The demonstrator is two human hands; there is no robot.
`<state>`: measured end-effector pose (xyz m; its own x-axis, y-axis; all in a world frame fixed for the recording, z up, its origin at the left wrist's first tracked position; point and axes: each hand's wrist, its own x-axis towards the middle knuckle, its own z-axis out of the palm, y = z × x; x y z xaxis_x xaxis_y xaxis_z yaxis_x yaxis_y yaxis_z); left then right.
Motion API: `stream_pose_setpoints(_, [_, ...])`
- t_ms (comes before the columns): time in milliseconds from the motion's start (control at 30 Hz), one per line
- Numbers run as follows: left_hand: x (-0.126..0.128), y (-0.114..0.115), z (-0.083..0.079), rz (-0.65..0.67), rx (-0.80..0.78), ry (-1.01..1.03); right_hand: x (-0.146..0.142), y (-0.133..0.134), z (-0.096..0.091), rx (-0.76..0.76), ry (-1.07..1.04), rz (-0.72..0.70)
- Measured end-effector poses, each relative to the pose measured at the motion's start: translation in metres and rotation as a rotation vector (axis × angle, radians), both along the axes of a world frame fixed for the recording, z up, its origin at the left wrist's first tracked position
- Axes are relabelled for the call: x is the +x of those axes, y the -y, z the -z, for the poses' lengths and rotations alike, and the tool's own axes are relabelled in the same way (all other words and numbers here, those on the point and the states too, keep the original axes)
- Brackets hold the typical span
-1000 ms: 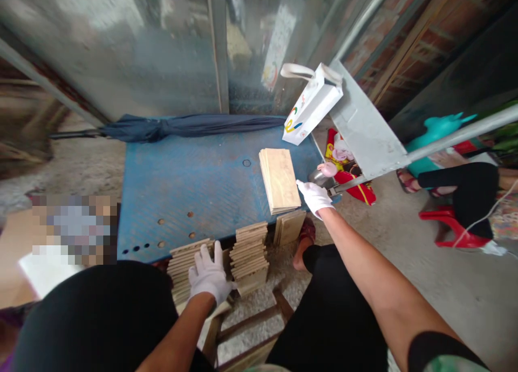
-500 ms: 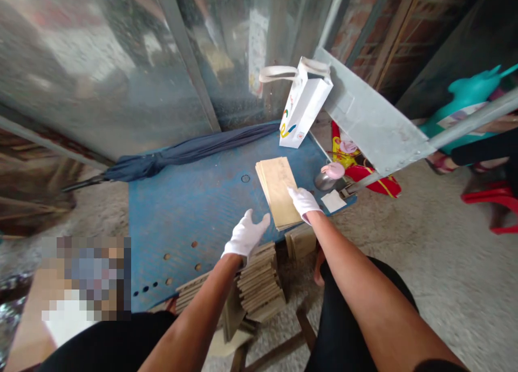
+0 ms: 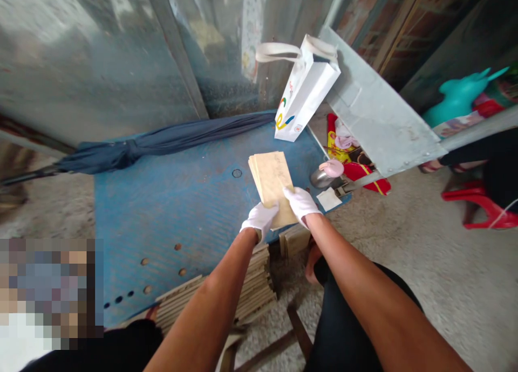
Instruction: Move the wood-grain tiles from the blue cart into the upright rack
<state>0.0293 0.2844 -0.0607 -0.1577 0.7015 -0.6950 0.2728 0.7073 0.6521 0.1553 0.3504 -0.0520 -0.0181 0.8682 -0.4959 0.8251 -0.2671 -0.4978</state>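
Gripping the stack of thin wooden sheets [image 3: 272,180] on the blue table [image 3: 170,199] now, left hand [image 3: 259,219] and right hand [image 3: 301,204] clamped on its near edge. We've got 1 stack up (more piles [image 3: 251,288] wait below the table edge).

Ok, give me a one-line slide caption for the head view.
Both gloved hands, left and right, grip a stack of thin wooden sheets on a blue table.
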Motion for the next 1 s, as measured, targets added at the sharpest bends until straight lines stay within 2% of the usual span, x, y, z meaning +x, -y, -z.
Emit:
stream_pose_setpoints(133, [-0.005,-0.002,-0.002,-0.02,-0.019,0.059,-0.004,0.006,0.001,0.014,0.038,0.01])
stream_pose_setpoints(300, [-0.01,-0.004,-0.006,-0.06,-0.052,0.061,-0.01,0.017,0.0,0.022,0.194,-0.067])
stream_pose_setpoints(533, [-0.015,0.006,-0.009,-0.102,-0.047,0.055,-0.017,0.026,-0.016,-0.028,0.203,-0.08])
stream_pose_setpoints(633, [-0.027,0.014,-0.018,-0.115,-0.023,0.092,-0.02,0.031,-0.025,-0.025,0.125,-0.054])
stream_pose_setpoints(733, [-0.042,0.024,-0.026,-0.192,-0.025,0.293,-0.022,0.039,-0.03,-0.026,-0.039,-0.008])
stream_pose_setpoints(867, [-0.049,0.035,-0.033,-0.346,-0.082,0.645,-0.021,0.046,-0.023,-0.051,-0.316,0.128])
stream_pose_setpoints(1000, [-0.042,0.041,-0.048,-0.434,-0.025,0.719,-0.019,0.047,-0.015,-0.137,-0.573,0.285])
